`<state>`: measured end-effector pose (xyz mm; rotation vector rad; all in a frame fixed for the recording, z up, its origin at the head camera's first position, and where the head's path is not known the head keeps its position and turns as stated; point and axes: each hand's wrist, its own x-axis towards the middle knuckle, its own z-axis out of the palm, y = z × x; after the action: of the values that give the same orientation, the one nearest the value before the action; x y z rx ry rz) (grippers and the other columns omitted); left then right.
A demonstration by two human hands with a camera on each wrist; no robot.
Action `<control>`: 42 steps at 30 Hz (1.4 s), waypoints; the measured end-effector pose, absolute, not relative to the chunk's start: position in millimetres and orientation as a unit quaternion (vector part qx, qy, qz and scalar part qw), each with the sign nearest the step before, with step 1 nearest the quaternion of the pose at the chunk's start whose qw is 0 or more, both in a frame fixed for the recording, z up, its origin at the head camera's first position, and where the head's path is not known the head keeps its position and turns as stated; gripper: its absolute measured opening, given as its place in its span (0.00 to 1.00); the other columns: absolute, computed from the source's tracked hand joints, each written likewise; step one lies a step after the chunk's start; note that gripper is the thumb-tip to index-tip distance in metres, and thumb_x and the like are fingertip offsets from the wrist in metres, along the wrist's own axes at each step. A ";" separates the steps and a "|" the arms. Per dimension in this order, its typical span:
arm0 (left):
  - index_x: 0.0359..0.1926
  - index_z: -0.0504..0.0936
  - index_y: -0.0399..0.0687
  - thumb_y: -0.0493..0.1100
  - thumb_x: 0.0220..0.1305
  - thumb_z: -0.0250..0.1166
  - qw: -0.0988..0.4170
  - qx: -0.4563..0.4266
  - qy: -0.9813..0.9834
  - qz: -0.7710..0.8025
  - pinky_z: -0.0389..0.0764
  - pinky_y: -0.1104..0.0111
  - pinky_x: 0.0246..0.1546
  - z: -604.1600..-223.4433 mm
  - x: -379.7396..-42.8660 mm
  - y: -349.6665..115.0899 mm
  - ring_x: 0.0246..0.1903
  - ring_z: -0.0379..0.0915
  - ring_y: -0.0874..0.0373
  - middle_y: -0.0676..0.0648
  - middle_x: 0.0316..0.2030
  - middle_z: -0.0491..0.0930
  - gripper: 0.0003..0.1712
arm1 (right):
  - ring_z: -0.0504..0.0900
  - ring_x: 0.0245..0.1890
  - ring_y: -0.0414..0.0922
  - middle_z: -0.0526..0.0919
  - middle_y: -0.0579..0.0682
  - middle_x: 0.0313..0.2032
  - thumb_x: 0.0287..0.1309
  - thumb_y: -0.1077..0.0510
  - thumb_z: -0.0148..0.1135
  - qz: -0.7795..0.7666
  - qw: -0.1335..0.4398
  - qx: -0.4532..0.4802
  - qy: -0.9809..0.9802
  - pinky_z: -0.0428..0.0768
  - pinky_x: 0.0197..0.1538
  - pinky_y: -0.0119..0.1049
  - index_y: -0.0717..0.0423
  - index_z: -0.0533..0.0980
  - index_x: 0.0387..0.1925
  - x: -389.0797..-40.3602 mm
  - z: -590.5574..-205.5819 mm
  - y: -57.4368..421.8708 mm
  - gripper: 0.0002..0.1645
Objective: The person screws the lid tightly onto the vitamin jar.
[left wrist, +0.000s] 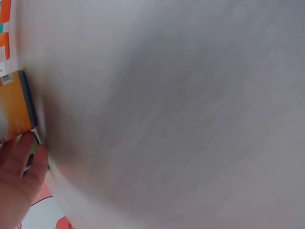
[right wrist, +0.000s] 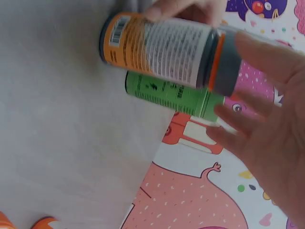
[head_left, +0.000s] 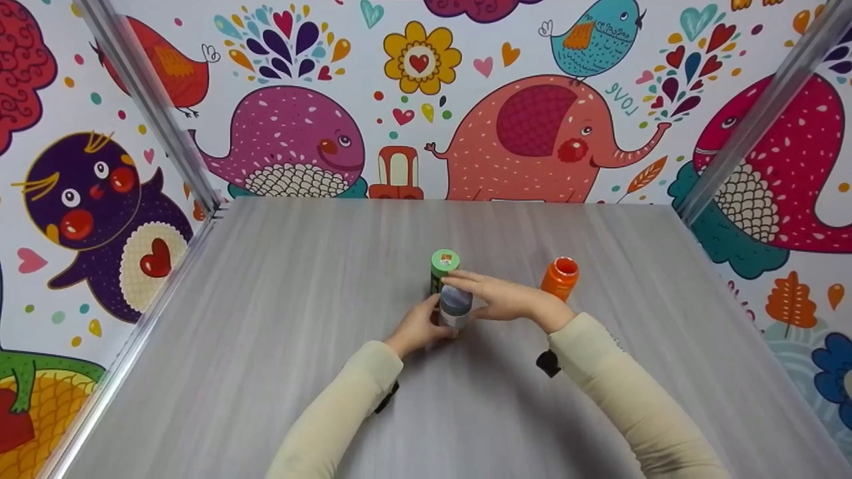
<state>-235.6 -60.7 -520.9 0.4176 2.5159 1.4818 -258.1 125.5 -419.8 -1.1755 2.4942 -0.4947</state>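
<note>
- Grey caps the orange-and-white bottle [head_left: 456,309], which is at the middle of the table [head_left: 299,299], between both hands; whether its base touches the surface, I cannot tell.
- The left hand [head_left: 421,326] grips its body from the side, thumb and fingers curled round it, probably to steady it while leaving the cap [right wrist: 228,67] free.
- The right hand [head_left: 502,296] is spread around the cap, fingers extended, perhaps placed for access to the top; contact is unclear.
- The green bottle [head_left: 444,262] stands just behind, partly hidden.
- The orange bottle [head_left: 560,279] stands apart, beyond the right wrist, seemingly out of the hands' way.
</note>
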 end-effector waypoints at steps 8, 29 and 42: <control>0.61 0.65 0.41 0.42 0.50 0.70 0.102 0.147 0.842 0.508 0.72 0.59 0.52 -521.0 -235.9 -61.8 0.51 0.72 0.51 0.41 0.54 0.73 0.37 | 0.58 0.66 0.52 0.54 0.54 0.69 0.56 0.76 0.44 -0.157 0.184 -0.448 0.861 0.62 0.62 0.48 0.48 0.65 0.63 -261.8 -422.3 127.5 0.36; 0.60 0.67 0.43 0.42 0.49 0.71 0.090 0.140 0.852 0.497 0.71 0.59 0.53 -522.5 -236.0 -60.9 0.51 0.71 0.51 0.42 0.54 0.73 0.37 | 0.69 0.29 0.43 0.71 0.51 0.33 0.52 0.44 0.64 -0.107 -0.009 -0.339 0.935 0.74 0.31 0.35 0.59 0.74 0.39 -250.3 -438.4 105.6 0.24; 0.58 0.68 0.43 0.41 0.50 0.70 0.084 0.152 0.857 0.485 0.73 0.59 0.48 -521.6 -235.5 -63.0 0.47 0.73 0.52 0.43 0.51 0.75 0.34 | 0.65 0.23 0.42 0.65 0.47 0.23 0.44 0.33 0.63 -0.096 -0.086 -0.295 0.947 0.64 0.23 0.33 0.56 0.67 0.30 -243.1 -445.3 103.4 0.31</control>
<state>-235.5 -63.0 -521.6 0.4549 2.5572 1.4471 -243.1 103.4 -445.3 -0.9815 3.1497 -0.3201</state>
